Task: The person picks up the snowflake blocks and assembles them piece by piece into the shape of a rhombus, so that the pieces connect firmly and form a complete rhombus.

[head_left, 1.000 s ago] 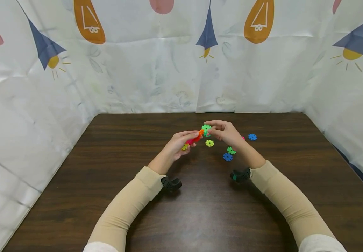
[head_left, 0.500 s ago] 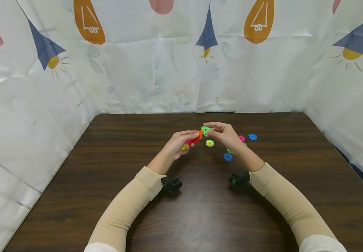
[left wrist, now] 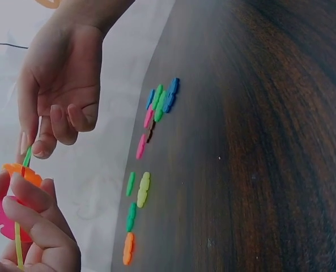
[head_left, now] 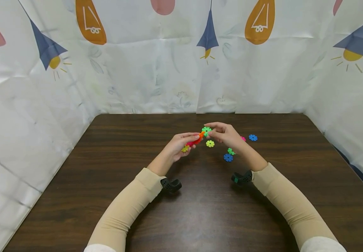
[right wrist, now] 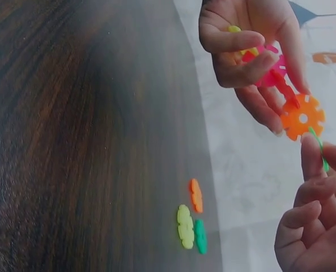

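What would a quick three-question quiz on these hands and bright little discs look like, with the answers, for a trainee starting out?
1. What colour is the disc that the right hand pinches?
2. True or false: the left hand is holding nothing.
3. In the head view, which colour is the loose disc farthest to the right on the table? (a) yellow (b) blue (c) pink

Key:
1. Green: it is the green disc.
2. False; it holds several joined discs.
3. b, the blue disc.
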Available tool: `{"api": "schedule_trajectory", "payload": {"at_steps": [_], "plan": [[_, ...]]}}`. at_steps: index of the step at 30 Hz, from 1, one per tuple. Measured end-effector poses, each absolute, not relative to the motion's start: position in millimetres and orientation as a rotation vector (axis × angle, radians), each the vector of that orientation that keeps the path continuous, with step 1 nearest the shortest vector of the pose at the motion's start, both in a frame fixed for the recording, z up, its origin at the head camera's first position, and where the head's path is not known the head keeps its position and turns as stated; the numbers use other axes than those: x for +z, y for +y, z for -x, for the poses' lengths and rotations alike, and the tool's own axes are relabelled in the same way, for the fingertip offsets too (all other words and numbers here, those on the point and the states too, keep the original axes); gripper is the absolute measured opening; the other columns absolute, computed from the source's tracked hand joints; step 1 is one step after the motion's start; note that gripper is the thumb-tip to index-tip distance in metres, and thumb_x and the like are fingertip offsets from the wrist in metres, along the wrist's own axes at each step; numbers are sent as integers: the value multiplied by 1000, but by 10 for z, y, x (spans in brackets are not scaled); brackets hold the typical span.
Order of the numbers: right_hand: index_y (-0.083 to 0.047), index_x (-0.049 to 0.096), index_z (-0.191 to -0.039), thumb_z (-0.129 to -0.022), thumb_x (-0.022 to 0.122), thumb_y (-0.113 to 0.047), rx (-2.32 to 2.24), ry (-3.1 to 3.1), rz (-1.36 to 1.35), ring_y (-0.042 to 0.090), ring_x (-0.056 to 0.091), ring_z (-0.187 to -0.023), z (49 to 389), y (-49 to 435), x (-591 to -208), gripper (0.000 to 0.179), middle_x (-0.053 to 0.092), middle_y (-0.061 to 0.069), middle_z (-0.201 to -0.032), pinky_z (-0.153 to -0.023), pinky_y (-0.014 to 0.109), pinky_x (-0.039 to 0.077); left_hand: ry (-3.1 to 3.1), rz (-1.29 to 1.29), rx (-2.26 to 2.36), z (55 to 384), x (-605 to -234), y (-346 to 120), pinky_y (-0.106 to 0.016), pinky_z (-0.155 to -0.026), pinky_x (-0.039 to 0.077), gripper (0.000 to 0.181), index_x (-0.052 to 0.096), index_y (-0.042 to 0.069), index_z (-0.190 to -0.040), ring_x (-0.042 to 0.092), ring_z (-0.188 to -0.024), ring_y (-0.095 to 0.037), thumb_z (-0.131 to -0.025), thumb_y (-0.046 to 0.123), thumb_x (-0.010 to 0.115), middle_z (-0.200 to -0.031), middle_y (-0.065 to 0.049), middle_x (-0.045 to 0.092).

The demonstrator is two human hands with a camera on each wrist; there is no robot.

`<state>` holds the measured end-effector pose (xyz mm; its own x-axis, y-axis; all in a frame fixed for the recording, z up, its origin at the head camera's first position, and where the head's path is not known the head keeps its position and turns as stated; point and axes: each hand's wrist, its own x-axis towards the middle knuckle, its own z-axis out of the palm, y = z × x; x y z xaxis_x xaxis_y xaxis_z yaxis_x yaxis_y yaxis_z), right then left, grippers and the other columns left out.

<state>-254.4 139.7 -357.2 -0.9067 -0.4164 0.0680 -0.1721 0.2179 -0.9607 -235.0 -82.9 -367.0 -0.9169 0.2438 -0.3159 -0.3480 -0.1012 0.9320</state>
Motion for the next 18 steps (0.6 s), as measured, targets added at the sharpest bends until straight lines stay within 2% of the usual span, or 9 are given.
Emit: {"api": "schedule_trajectory", "payload": {"at_steps": [9, 15, 18], "plan": [[-2, 56, -144, -106, 59, -18, -1719, 2327, 543, 19, 45, -67, 2623, 1506, -3612, 41, 69, 12, -98, -67, 33, 43, 1800, 123, 2084, 2366, -3679, -876, -17, -60, 49, 34, 68, 4, -130, 64, -71, -10, -100, 19, 70, -95, -3, 70], [-1, 59, -140, -103, 65, -17, -1600, 2363, 492, 21, 42, -63, 2716, 1569, -3690, 41, 66, 22, -104, -50, 26, 34, 1768, 136, 2117, 2388, -3683, -914, -19, -63, 52, 33, 69, 4, -130, 66, -70, -10, -100, 17, 70, -98, -9, 70], [1, 61, -137, -102, 65, -16, -1458, 2420, 523, 24, 45, -68, 2776, 1584, -3742, 39, 67, 24, -107, -55, 29, 39, 1758, 149, 2117, 2395, -3689, -919, -20, -64, 52, 34, 68, 5, -132, 67, -70, -10, -100, 18, 69, -103, -10, 70]]}}
